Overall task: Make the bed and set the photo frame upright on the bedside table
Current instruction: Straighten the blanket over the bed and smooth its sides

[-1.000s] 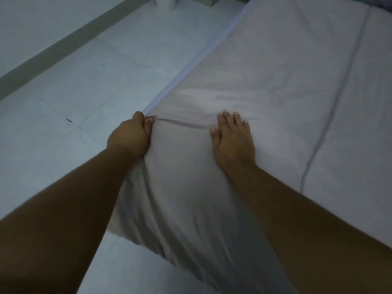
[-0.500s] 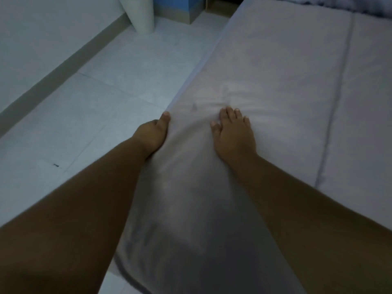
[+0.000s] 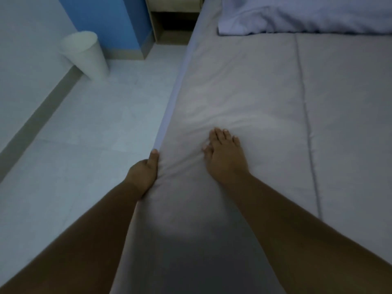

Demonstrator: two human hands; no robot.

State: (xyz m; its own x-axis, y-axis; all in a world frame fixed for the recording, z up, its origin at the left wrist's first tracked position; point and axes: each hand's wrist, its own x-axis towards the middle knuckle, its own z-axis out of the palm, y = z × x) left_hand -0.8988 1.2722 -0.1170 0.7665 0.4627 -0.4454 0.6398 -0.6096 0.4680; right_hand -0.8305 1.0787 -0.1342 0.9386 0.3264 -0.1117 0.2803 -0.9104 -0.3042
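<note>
A grey bedsheet [image 3: 244, 85] covers the mattress and fills the right half of the view. My left hand [image 3: 143, 176] grips the sheet's hanging edge at the bed's left side, thumb on top, fingers hidden underneath. My right hand [image 3: 224, 158] lies flat, palm down, on the sheet's top close to that edge, with small creases around the fingers. A pale blue rumpled pillow [image 3: 303, 13] lies at the head of the bed. The lower part of a wooden bedside table [image 3: 174, 20] shows at the top. No photo frame is in sight.
A white tapered bin [image 3: 84, 55] stands on the pale tiled floor [image 3: 89, 145] by the left wall. A blue wall section [image 3: 104, 22] rises behind it. A seam [image 3: 305, 107] runs lengthwise down the sheet at the right.
The view has lifted toward the head of the bed, bringing the pillow, bedside table and whole bin into sight. My left hand has turned down along the sheet's side edge. My right hand stays flat.
</note>
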